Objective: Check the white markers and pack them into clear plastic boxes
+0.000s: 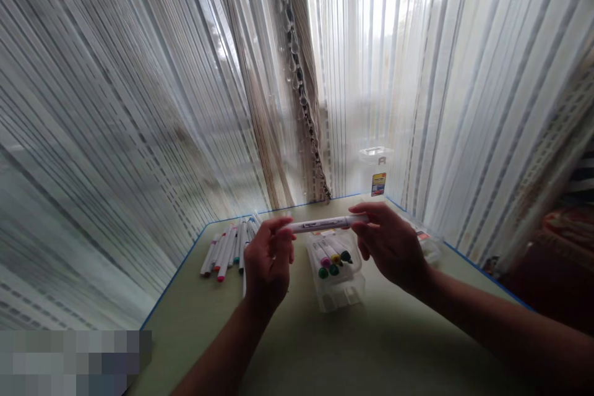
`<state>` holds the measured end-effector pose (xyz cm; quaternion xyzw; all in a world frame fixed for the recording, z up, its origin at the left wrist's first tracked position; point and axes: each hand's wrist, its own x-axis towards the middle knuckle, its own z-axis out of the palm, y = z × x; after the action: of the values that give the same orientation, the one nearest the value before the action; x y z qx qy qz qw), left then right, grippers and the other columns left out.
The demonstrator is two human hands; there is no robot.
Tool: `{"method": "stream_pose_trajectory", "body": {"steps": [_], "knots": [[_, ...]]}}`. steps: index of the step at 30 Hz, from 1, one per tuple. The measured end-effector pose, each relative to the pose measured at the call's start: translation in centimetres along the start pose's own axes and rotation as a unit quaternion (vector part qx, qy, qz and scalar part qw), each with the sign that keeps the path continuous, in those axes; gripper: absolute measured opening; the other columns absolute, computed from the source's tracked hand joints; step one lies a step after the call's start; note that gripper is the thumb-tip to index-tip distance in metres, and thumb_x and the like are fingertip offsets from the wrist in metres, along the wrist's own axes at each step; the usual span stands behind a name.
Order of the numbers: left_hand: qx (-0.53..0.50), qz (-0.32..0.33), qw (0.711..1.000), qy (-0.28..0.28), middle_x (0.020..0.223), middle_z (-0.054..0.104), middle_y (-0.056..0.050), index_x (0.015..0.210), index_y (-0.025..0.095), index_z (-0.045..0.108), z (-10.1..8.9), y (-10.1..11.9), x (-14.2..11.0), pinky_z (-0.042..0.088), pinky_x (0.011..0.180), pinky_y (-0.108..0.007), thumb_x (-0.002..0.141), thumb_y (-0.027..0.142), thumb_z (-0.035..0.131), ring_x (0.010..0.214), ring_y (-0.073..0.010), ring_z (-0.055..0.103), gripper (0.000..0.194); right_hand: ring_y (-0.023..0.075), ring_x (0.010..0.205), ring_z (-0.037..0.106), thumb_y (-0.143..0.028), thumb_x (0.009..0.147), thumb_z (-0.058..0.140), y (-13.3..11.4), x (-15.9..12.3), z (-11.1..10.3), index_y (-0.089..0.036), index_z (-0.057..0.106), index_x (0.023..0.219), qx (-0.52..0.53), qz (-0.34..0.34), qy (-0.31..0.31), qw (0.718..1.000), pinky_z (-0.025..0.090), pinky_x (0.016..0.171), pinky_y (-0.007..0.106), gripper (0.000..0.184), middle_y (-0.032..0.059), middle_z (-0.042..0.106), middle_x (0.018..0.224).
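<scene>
- Head view: L hand [269,263] gripped one end of a white-barrelled marker [320,224], R hand [390,244] gripped the other; marker approx. horiz., above the table [288,352].
- Clear plastic case [341,302] sat below it, w/ capped markers [334,258] inside, caps incl. green, yellow, pink/purple.
- From case: loose markers [227,250] at 10 o'clock; labelled clear container [378,184] at 1; another clear container [430,246], partly hidden by R hand, at 2.
- Striped curtain [139,74] & bead strand [297,62] hung beyond, approx. 12.

Pale daylight through sheer striped curtains [371,68].
</scene>
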<state>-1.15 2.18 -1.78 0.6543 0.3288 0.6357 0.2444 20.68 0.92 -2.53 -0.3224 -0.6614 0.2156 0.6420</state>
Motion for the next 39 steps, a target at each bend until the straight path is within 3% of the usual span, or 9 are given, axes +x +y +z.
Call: {"method": "stream_pose_trajectory", "body": {"steps": [5,12,17,22,30,35,39], "knots": [[-0.002,-0.02,1.0,0.001,0.072,0.067,0.0,0.102,0.02,0.071,-0.2,-0.3,0.0,0.045,0.048,-0.02,0.086,0.037,0.077,0.055,-0.0113,0.062,0.025,0.01,0.039,0.055,-0.037,0.091,0.073,-0.5,0.3,0.0,-0.021,0.068,0.097,0.015,0.01,0.025,1.0,0.042,0.035,0.021,0.018,-0.0045,0.058,0.059],[-0.012,-0.023,1.0,0.0,0.073,0.069,-0.002,0.099,0.02,0.073,-0.2,0.0,0.3,0.045,0.047,-0.019,0.084,0.035,0.078,0.061,-0.0137,0.066,0.022,0.0101,0.039,0.055,-0.034,0.08,0.085,-0.8,0.4,0.1,-0.019,0.073,0.091,0.009,0.028,0.045,0.999,0.043,0.035,0.022,0.023,-0.0016,0.065,0.06],[-0.016,-0.009,1.0,-0.002,0.065,0.064,0.002,0.1,0.02,0.074,-0.3,-0.2,0.4,0.042,0.045,-0.018,0.085,0.033,0.079,0.051,-0.0091,0.058,0.02,0.0096,0.038,0.055,-0.034,0.085,0.08,-0.7,0.5,0.0,-0.019,0.072,0.095,0.011,0.02,0.03,0.999,0.043,0.035,0.021,0.02,-0.0032,0.062,0.057],[-0.06,-0.027,0.998,-0.022,0.06,0.061,0.004,0.101,0.017,0.073,-0.2,0.2,0.6,0.039,0.042,-0.017,0.088,0.036,0.075,0.044,-0.0065,0.05,0.022,0.009,0.038,0.054,-0.037,0.095,0.068,-1.1,0.7,-0.1,-0.018,0.071,0.099,0.014,0.001,0.024,1.0,0.042,0.036,0.02,0.02,-0.0055,0.057,0.054],[-0.083,-0.013,0.996,-0.025,0.066,0.062,0.001,0.112,0.013,0.07,0.1,0.6,0.8,0.04,0.042,-0.019,0.099,0.041,0.06,0.045,-0.0068,0.05,0.032,0.0086,0.037,0.053,-0.038,0.103,0.055,-1.1,0.7,-0.3,-0.017,0.074,0.111,0.022,0.011,0.032,0.999,0.041,0.038,0.02,0.03,-0.0063,0.054,0.048],[-0.086,-0.036,0.995,-0.028,0.069,0.063,-0.001,0.112,0.013,0.07,0.2,0.5,0.7,0.043,0.045,-0.021,0.102,0.043,0.052,0.049,-0.0091,0.053,0.037,0.0075,0.037,0.054,-0.035,0.096,0.067,-1.2,0.9,0.1,-0.017,0.072,0.105,0.055,0.018,0.041,0.997,0.041,0.034,0.018,0.021,-0.0052,0.061,0.057],[-0.073,-0.041,0.996,-0.04,0.066,0.061,0.001,0.104,0.013,0.07,0.3,0.5,0.7,0.041,0.044,-0.02,0.1,0.045,0.056,0.048,-0.0082,0.051,0.035,0.0066,0.039,0.057,-0.03,0.086,0.079,-1.3,0.9,0.2,-0.018,0.069,0.097,0.082,0.026,0.044,0.995,0.043,0.033,0.017,0.019,-0.0012,0.07,0.071]]}}
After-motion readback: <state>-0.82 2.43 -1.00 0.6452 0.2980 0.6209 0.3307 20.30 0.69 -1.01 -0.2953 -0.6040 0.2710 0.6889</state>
